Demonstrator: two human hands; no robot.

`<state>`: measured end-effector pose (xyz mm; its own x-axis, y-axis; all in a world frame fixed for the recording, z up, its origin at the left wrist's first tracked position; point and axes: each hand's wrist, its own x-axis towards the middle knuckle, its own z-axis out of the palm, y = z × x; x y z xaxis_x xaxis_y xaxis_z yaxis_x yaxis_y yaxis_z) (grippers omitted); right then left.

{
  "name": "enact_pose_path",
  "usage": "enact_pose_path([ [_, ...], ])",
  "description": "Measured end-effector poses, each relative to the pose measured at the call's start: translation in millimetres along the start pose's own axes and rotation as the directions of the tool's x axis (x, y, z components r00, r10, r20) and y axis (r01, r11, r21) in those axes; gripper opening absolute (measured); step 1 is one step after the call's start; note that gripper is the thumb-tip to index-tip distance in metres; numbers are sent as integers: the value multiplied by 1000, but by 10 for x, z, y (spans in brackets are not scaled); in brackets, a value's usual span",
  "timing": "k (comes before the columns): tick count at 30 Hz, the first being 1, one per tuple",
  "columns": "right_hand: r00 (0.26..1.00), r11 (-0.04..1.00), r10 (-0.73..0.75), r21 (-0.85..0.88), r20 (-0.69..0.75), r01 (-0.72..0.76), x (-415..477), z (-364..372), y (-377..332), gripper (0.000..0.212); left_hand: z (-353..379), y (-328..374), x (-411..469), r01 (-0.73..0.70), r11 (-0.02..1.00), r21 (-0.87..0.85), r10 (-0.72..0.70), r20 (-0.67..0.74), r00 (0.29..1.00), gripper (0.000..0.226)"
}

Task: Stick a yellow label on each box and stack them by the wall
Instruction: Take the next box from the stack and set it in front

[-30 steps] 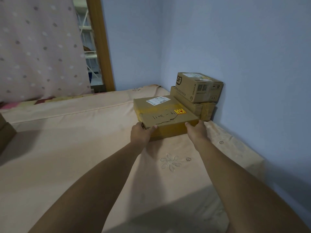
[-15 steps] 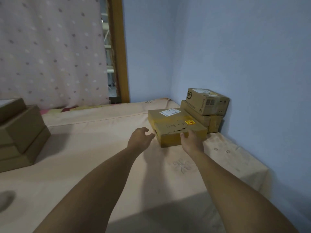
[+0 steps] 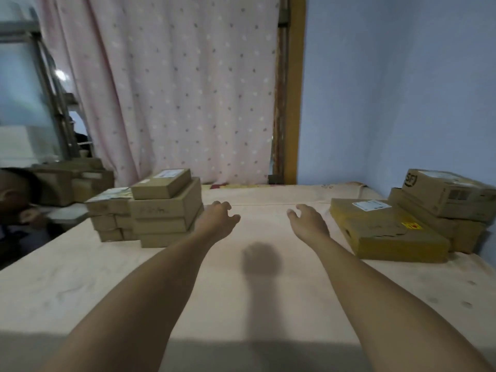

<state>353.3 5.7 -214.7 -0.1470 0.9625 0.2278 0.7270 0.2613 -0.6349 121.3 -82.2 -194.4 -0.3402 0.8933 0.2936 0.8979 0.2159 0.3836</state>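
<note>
Both your hands hover empty over the bed (image 3: 255,291): the left hand (image 3: 218,214) and the right hand (image 3: 307,220) have loose, slightly curled fingers (image 3: 228,205) that hold nothing. The boxes with no yellow on them sit in the stack (image 3: 166,213) at your left, and the small box (image 3: 161,183) on top is the one to take (it lies free, nothing rests on it). Expect it to be light and stiff, dry cardboard that grips well, though any tape may be slick. Take it across its narrow width, thumb on one side wall and fingers on the other, and lift straight up so the boxes beneath do not shift. At your right the flat box (image 3: 386,234) with its yellow label (image 3: 412,225) lies near the wall (image 3: 402,103), just beside the two-box pile (image 3: 451,196)
</note>
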Motion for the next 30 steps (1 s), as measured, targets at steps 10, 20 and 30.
enact_pose_path([
  [10,965,975,-221,70,144,213,-116,992,-1506,53,-844,-1591,-56,241,970,-26,-242,-186,952,50],
  [20,917,935,-350,133,191,329,15,1511,-2540,45,-1091,-2128,345,314,913,-260,-374,-231,898,58],
  [30,922,949,-316,103,225,299,199,1910,-2705,65,-835,-2156,671,230,759,-609,-397,-153,905,60],
])
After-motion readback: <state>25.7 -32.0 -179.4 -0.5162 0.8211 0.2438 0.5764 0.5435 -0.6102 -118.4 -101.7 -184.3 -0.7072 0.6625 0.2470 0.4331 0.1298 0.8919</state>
